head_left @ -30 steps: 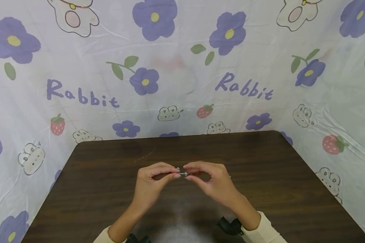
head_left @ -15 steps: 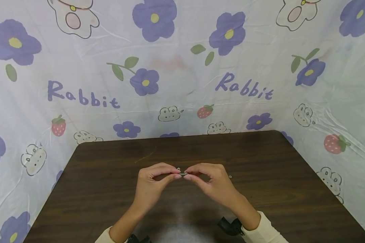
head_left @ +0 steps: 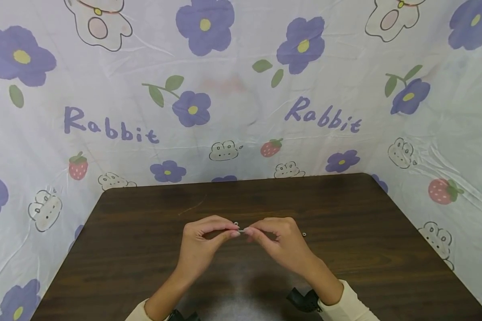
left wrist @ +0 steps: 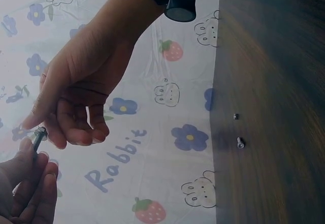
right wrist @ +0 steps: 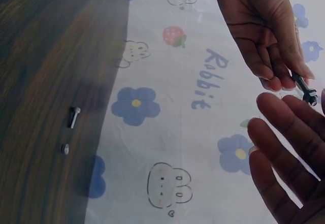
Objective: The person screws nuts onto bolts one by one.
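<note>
In the head view my left hand (head_left: pixel 198 240) pinches a small metal bolt (head_left: pixel 241 231) between thumb and fingertips, holding it roughly level above the table. My right hand (head_left: pixel 283 237) meets it from the other side, thumb and forefinger closed at the bolt's end. The left wrist view shows a nut (left wrist: pixel 40 131) on that end, by the right fingertips. The same nut (right wrist: pixel 310 98) appears at the edge of the right wrist view, where the right hand's other fingers (right wrist: pixel 284 163) spread loosely. From the head view the right fingertips hide the nut.
A second bolt (right wrist: pixel 74 116) lies on the dark wooden table (head_left: pixel 345 205), with a loose nut (right wrist: pixel 65 149) near it. Behind the table hangs a white printed cloth (head_left: pixel 241 107). A black wrist camera mount (head_left: pixel 304 299) sits by the right sleeve.
My right thumb and forefinger have shifted around the bolt's end, and the nut visible earlier in the head view is now covered. The left hand stays almost still with the bolt.
</note>
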A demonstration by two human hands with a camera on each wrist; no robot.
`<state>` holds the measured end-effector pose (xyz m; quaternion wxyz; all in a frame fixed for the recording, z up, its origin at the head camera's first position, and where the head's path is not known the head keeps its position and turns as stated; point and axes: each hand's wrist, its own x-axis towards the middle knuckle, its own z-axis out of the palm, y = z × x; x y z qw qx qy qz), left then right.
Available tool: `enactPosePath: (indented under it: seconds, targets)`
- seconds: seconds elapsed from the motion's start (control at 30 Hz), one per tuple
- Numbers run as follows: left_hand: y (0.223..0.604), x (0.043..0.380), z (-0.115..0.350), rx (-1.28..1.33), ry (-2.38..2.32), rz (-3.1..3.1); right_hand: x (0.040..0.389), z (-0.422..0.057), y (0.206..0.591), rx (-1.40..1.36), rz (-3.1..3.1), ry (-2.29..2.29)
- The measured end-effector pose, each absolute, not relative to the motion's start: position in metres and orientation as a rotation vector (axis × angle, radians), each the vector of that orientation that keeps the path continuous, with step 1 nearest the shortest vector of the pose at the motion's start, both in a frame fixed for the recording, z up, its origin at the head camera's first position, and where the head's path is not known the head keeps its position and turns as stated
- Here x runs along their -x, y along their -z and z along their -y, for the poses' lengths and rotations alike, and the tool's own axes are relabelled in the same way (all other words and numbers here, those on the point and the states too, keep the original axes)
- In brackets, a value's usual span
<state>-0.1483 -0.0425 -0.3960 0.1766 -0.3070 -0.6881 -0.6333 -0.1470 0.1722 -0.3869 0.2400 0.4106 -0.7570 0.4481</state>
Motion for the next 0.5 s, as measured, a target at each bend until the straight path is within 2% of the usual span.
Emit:
enactPosePath:
  seconds: [0.27,0.5]
  targets:
    - [0.3945,0.1493,0.0450,0.848,1.814,1.935,0.1445,-0.1724,0.3843,-1.065,2.149,-1.282]
    - [0.3952,0.1508,0.0462,0.856,1.790,1.949,0.1471,-0.1719,0.3865,-1.125,2.058,-1.245]
